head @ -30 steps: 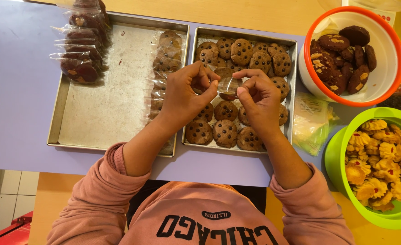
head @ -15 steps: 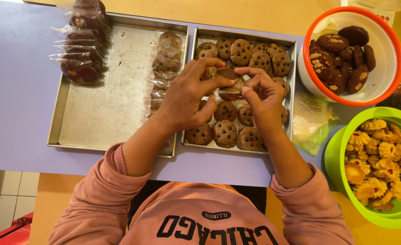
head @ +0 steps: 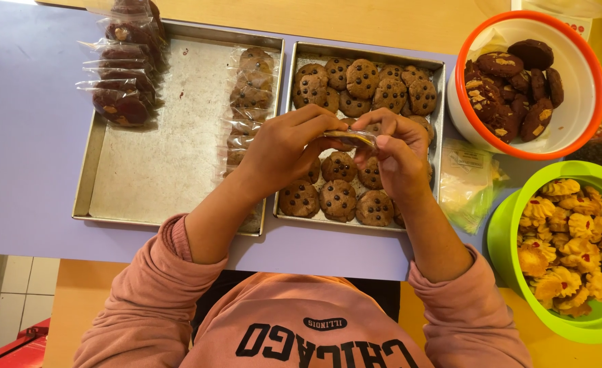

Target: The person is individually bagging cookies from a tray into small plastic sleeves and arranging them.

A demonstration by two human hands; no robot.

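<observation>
Head view, both hands (head: 294, 146) (head: 393, 153) pinching wrapped cookie (head: 351, 139)

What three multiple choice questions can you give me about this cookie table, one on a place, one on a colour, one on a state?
1. Where do the hands hold the wrapped cookie?
A. Over the chocolate-chip cookie tray
B. Over the green bowl
C. Over the floor

2. What colour rims the bowl of dark cookies?
A. Blue
B. Orange
C. Black

3. How are the dark cookies in the left tray?
A. Loose
B. Crumbled
C. Bagged in clear plastic

Answers: 1 A, left hand and right hand meet above that tray; 2 B, its rim is orange; 3 C, the dark packets glint with wrap.
</observation>
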